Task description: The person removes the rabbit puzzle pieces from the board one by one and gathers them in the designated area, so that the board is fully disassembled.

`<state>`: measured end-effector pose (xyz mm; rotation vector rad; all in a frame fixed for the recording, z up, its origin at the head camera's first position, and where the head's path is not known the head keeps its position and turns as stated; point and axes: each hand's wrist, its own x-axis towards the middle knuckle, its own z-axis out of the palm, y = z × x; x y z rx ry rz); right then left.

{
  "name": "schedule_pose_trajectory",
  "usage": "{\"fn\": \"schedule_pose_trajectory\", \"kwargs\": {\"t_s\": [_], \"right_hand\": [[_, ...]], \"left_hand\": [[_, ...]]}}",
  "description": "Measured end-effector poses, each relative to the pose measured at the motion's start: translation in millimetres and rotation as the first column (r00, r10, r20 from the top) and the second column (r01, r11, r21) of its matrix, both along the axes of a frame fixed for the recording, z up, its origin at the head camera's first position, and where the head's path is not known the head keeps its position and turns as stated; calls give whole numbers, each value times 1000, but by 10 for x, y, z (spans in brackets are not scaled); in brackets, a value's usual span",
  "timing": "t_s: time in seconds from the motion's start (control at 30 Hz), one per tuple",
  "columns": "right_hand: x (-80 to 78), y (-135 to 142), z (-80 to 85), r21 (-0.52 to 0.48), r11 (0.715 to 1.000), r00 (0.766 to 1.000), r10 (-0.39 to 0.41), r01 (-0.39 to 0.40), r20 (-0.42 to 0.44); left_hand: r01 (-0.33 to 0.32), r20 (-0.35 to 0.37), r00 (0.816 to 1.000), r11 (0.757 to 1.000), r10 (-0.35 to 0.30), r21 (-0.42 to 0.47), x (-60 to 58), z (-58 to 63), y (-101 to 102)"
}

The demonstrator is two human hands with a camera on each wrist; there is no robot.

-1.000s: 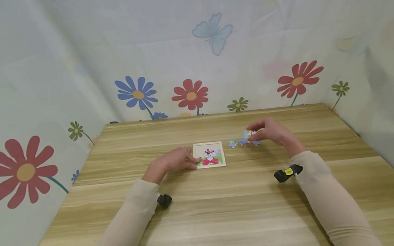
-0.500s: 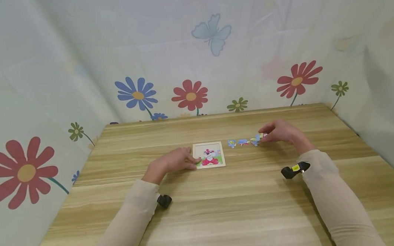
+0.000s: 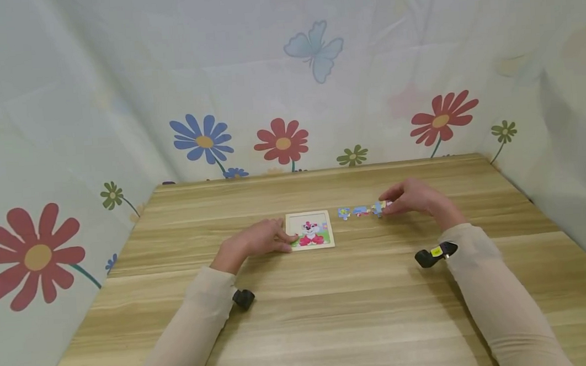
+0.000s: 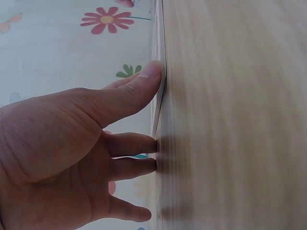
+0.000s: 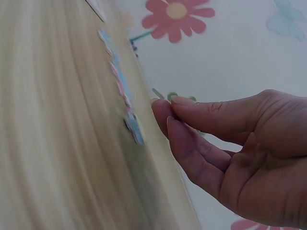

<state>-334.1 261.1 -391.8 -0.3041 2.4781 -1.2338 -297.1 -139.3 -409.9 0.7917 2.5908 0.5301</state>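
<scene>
A square wooden puzzle frame [image 3: 310,245] lies on the table, its lower part filled with a pink-and-white cartoon animal picture. My left hand [image 3: 262,239] rests at the frame's left side, one fingertip over the picture and the thumb at its edge. In the left wrist view, the other fingers of my left hand [image 4: 72,153] extend straight to the tabletop. Right of the frame lie loose jigsaw pieces [image 3: 360,211] in a row. My right hand [image 3: 413,197] is at the row's right end. In the right wrist view, its thumb and fingertips pinch a thin jigsaw piece [image 5: 157,93], seen edge-on.
The wood-grain table [image 3: 300,315] runs back to a pale cloth backdrop [image 3: 236,53] printed with flowers and a butterfly. Similar cloth hangs at both sides. A small black camera sits on each wrist.
My right hand first moves right and down from above the loose pieces to the row's end, then shifts slightly left. My left hand and the frame stay put.
</scene>
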Motion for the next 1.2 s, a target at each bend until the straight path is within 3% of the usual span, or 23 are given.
{"fn": "schedule_pose_trajectory", "kwargs": {"t_s": [0.5,1.2], "right_hand": [[125,-773,-135,93,986,988,143,-136,-62],[132,-896,-203,194,977,987,112,-88,-111]], "left_hand": [[-4,-5,1000,1000,4,-11,9,19,0],[-3,-4,1000,1000,3,-14,7,7,-8]]}}
